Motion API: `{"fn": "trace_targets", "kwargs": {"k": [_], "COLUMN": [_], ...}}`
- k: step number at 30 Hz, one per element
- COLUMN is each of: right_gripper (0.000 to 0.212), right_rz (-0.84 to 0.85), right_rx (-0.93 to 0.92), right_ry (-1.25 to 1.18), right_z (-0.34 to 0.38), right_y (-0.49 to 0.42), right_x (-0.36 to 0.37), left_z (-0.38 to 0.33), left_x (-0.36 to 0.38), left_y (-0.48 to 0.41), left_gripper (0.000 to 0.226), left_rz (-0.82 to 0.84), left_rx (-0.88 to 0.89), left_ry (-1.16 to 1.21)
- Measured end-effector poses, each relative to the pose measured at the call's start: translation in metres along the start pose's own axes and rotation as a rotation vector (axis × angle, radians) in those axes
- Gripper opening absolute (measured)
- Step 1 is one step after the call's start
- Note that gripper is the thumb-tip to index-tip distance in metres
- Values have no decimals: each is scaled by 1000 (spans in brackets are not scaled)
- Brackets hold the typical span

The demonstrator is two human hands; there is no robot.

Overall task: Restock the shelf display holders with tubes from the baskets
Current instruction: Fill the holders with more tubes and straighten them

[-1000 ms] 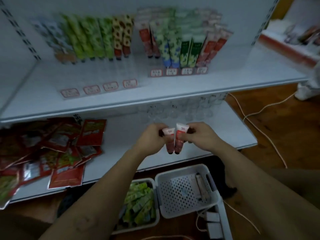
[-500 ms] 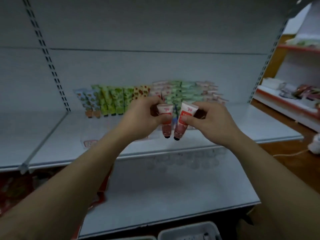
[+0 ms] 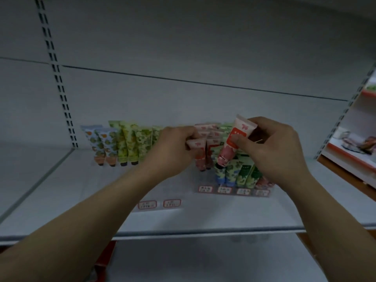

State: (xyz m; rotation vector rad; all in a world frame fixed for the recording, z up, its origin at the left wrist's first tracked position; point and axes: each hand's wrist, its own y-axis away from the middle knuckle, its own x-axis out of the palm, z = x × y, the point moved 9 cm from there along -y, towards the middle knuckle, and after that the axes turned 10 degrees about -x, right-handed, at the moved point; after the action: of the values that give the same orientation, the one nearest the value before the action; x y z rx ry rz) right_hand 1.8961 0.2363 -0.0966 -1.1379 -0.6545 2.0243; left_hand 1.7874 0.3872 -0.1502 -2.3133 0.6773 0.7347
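My right hand [image 3: 272,151] pinches a pink and red tube [image 3: 234,139], cap down and tilted, just above the green tubes of the right display holder [image 3: 236,190]. My left hand [image 3: 173,149] grips a second pink tube [image 3: 198,151] at the holder's left column, among other pink tubes standing there. A left display holder [image 3: 158,204] carries blue-patterned tubes [image 3: 103,145] and green tubes [image 3: 130,141] in rows. The baskets are out of view.
The holders stand on a white shelf [image 3: 61,200] with a white back panel and slotted uprights [image 3: 57,78]. A lower shelf [image 3: 203,261] lies below, with red packets [image 3: 103,259] at its left. Another stocked shelf unit [image 3: 356,145] stands at the far right.
Both hands have moved forward with the tubes to the right holder. My left hand's tube now sits among the standing pink tubes; my right hand's tube is tilted above the green ones.
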Motion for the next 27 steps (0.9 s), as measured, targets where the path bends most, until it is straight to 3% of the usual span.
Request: {"fn": "trace_targets", "kwargs": {"k": [10,17,20,27], "right_gripper": [12,17,15,17], "right_rz": [-42,-174,-203,-22], "right_rx": [-6,33,80,82], "right_ry": [-147,-163,-169,-84], "right_z": [0,-5,-15,-20], "right_y": [-25,-30,-29,-29], "right_x": [22,11,9,27], "left_z": [-5,13,16,9], "left_x": [20,23,21,25], "left_y": [-7,-16,-17,-9], "left_gripper": [17,28,22,13], "left_rz": [-79,-34,-17,-23], "left_rx": [134,-28,-54,1], "left_ry": [-14,71,49,-14]}}
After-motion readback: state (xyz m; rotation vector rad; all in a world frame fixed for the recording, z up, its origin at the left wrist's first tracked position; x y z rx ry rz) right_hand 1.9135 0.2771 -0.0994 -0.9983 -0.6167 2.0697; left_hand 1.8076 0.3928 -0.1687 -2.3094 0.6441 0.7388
